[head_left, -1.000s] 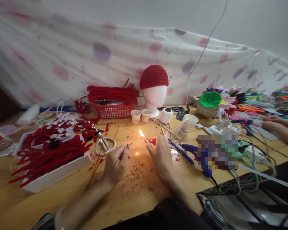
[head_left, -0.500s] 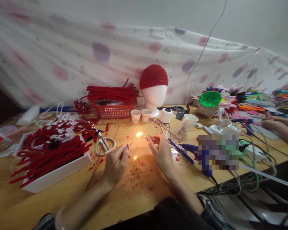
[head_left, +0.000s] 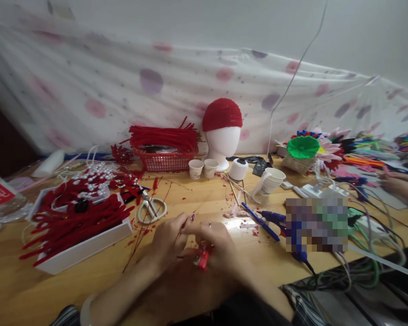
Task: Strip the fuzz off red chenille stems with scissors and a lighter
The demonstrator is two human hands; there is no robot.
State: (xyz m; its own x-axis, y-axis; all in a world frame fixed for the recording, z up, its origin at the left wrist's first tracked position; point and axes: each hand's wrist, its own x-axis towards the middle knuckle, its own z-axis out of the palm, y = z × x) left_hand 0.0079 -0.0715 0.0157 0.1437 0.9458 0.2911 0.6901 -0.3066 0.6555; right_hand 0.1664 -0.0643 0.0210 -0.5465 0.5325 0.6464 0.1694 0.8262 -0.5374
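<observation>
Low over the middle of the wooden table, my two hands meet. My left hand (head_left: 170, 240) is pinched closed on a thin stem, whose fine tip shows just above the fingers. My right hand (head_left: 217, 242) is curled round a red lighter (head_left: 203, 257), which hangs below its fingers with no flame. The right fingertips reach across to the left fingers at the stem. White-handled scissors (head_left: 151, 211) lie beyond my left hand, beside thin dark wires. Red scraps are scattered around.
A white box (head_left: 85, 251) of red fuzzy stems stands left. Behind are a red basket (head_left: 166, 161), paper cups (head_left: 196, 169) and a foam head (head_left: 222, 142) with a red cap. Blue glue guns (head_left: 274, 217) and cables lie right. Another person's hand (head_left: 399, 185) is far right.
The flame has gone out. My right hand has moved down and left to meet my left hand, which has shifted slightly right and down. The view has tilted slightly.
</observation>
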